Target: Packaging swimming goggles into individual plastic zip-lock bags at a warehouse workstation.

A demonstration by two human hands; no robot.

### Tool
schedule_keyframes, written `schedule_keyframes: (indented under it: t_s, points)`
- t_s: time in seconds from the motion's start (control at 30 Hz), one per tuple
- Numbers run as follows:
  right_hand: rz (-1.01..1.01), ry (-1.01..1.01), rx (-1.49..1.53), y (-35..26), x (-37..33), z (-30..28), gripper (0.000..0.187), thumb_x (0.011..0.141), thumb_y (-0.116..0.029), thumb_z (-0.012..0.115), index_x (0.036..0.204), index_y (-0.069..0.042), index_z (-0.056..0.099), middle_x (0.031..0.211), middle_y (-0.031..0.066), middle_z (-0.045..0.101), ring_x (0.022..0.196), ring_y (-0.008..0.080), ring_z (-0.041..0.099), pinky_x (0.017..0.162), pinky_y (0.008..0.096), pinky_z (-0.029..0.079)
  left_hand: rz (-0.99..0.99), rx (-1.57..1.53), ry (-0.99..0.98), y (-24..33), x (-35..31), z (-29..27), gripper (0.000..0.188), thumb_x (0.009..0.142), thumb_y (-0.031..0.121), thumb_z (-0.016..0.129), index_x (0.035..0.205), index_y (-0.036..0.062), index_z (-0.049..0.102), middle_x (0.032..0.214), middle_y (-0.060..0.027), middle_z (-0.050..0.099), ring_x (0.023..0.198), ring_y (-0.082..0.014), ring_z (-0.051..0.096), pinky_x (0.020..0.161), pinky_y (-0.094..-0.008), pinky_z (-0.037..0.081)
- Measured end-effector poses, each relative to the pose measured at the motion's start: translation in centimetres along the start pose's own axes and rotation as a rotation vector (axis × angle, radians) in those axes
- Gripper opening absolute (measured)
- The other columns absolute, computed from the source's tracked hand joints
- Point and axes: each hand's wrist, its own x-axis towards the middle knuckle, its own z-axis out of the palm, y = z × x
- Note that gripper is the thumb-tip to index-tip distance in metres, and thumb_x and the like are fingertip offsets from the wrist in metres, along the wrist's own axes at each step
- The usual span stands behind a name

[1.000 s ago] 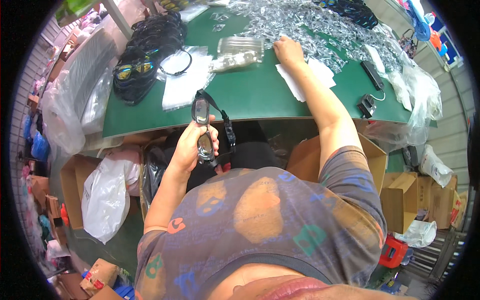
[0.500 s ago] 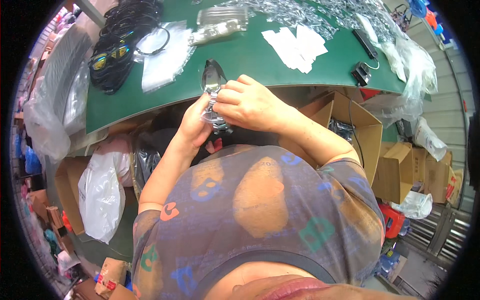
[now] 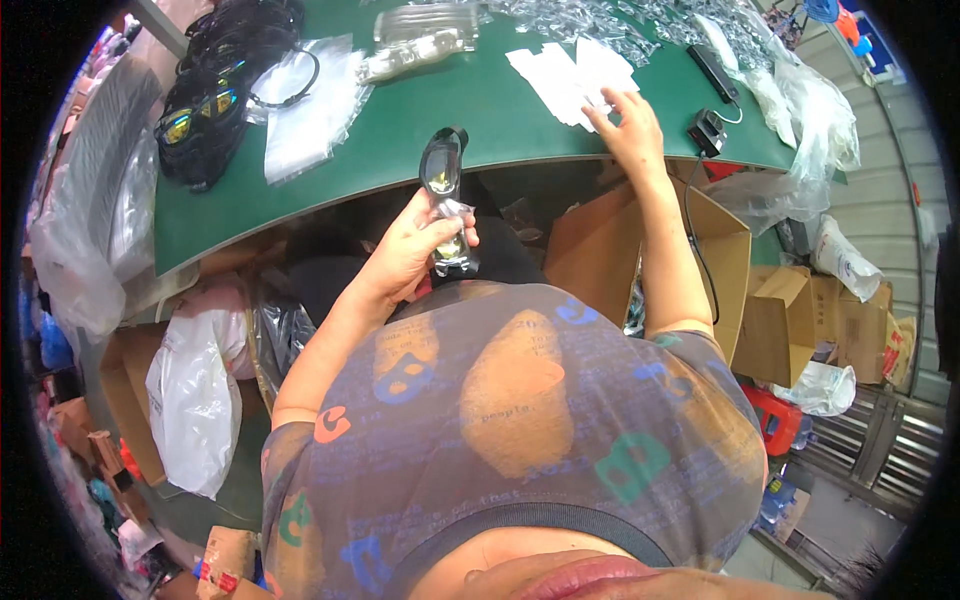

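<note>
Looking down from my remote seat, I have the left hand [image 3: 405, 250] clamped on a pair of black goggles [image 3: 440, 176], thumb on one side and fingers on the other, around the lower half. I see the goggles held lengthwise, one lens above the other, with the upper end showing against the front edge of the green worktop [image 3: 480, 100]. A bit of clear plastic [image 3: 456, 209] shows at the left thumb.

I find the right hand [image 3: 630, 130] well apart from the left, thumb and fingers spread, at the near end of the white slips [image 3: 560, 82]; whether the fingertips touch them I cannot tell. Those slips lie fanned toward the front edge, right of the middle.

Toward the left edge I see a heap of goggles [image 3: 200, 115], with clear sleeves [image 3: 297, 142] just beside it. Small clear pieces [image 3: 565, 22] spread along the far edge. Near the right edge lie a black power strip [image 3: 711, 74] and, closer to the front edge, a black adapter [image 3: 707, 132].
</note>
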Motion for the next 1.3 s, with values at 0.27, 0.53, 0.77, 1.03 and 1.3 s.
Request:
schedule_keyframes:
  t_s: [0.27, 0.53, 0.77, 1.03, 1.3]
  points:
    - [-0.042, 0.05, -0.267, 3.3, 1.1, 2.7, 0.03, 0.094, -0.041, 0.068, 0.108, -0.015, 0.076, 0.108, 0.0058, 0.07, 0.104, 0.0283, 0.065, 0.088, 0.0469, 0.046, -0.036, -0.004, 0.036, 0.6, -0.2, -0.6, 0.076, 0.088, 0.006, 0.075, 0.153, 0.01, 0.036, 0.115, -0.0079, 0.063, 0.103, -0.0194, 0.066, 0.088, -0.0333, 0.055]
    - [-0.046, 0.039, -0.297, 4.2, 0.8, 0.9, 0.023, 0.1, -0.03, 0.061, 0.108, -0.014, 0.076, 0.103, 0.0059, 0.072, 0.1, 0.0288, 0.068, 0.086, 0.0433, 0.05, 0.017, -0.109, -0.021, -0.4, -0.3, -2.2, 0.054, 0.103, 0.017, 0.057, 0.152, 0.0088, 0.037, 0.117, -0.0116, 0.062, 0.103, -0.0222, 0.067, 0.081, -0.0443, 0.063]
    - [-0.045, 0.486, 0.289, -1.9, 1.0, -3.6, 0.016, 0.095, -0.015, 0.072, 0.102, -0.001, 0.075, 0.1, 0.0103, 0.074, 0.09, 0.0234, 0.07, 0.084, 0.0345, 0.054, 0.011, -0.254, 0.033, -0.3, -0.2, -1.1, 0.026, 0.107, 0.018, 0.047, 0.129, 0.0046, 0.052, 0.11, -0.011, 0.066, 0.099, -0.0249, 0.07, 0.085, -0.0403, 0.059]
    - [-0.83, -0.102, 0.271, -17.0, -5.1, 0.0, 0.025, 0.082, -0.019, 0.077, 0.105, -0.012, 0.071, 0.119, 0.0044, 0.07, 0.119, 0.0243, 0.065, 0.105, 0.0458, 0.047, 0.126, -0.186, 0.175, -1.4, 0.4, 0.3, 0.037, 0.111, 0.033, 0.044, 0.139, 0.01, 0.05, 0.119, -0.0088, 0.066, 0.108, -0.0202, 0.067, 0.089, -0.037, 0.057]
    - [-0.818, -0.316, 0.437, -17.4, -5.9, -0.2, 0.044, 0.092, -0.041, 0.07, 0.12, -0.007, 0.067, 0.131, 0.011, 0.069, 0.128, 0.0292, 0.062, 0.117, 0.0528, 0.036, 0.154, -0.303, 0.012, -0.6, -1.0, -0.3, 0.048, 0.11, 0.039, 0.046, 0.144, 0.0052, 0.046, 0.129, -0.0082, 0.06, 0.117, -0.0195, 0.062, 0.099, -0.0367, 0.052]
